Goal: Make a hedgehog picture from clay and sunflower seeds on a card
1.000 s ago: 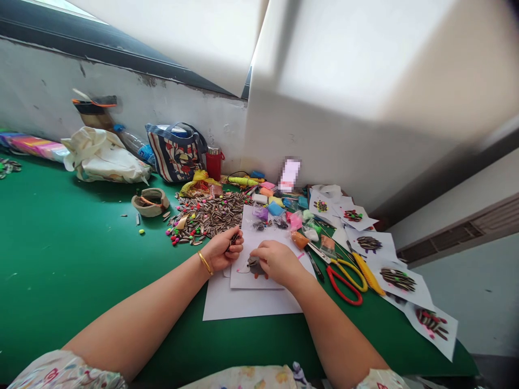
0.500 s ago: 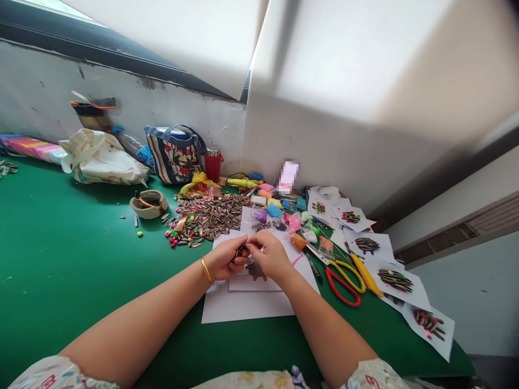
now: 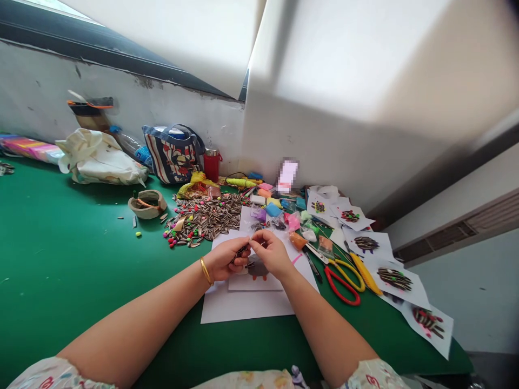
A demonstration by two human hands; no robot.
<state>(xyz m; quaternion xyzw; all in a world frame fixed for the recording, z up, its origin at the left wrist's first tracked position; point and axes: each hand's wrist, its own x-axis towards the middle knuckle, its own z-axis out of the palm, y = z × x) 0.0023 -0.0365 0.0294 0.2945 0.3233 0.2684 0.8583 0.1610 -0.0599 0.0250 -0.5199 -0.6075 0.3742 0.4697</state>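
My left hand, with a gold bangle at the wrist, is closed around several striped sunflower seeds. My right hand meets it with thumb and forefinger pinched together at the left fingertips; what sits in that pinch is too small to make out. Both hands are above a white sheet with a grey animal shape that has orange feet, partly hidden by the hands. This sheet lies on a larger white paper. Behind the hands spreads a pile of sunflower seeds mixed with small coloured balls.
Right of the papers lie scissors with red and yellow handles, a yellow craft knife and a black pen. Bagged coloured clay sits behind. Seed-decorated sheets line the right edge. A ring-shaped container and bags stand left.
My right fingertips have shifted slightly up against the left hand. The left hand stays closed on the seeds, and the things on the table have not moved.
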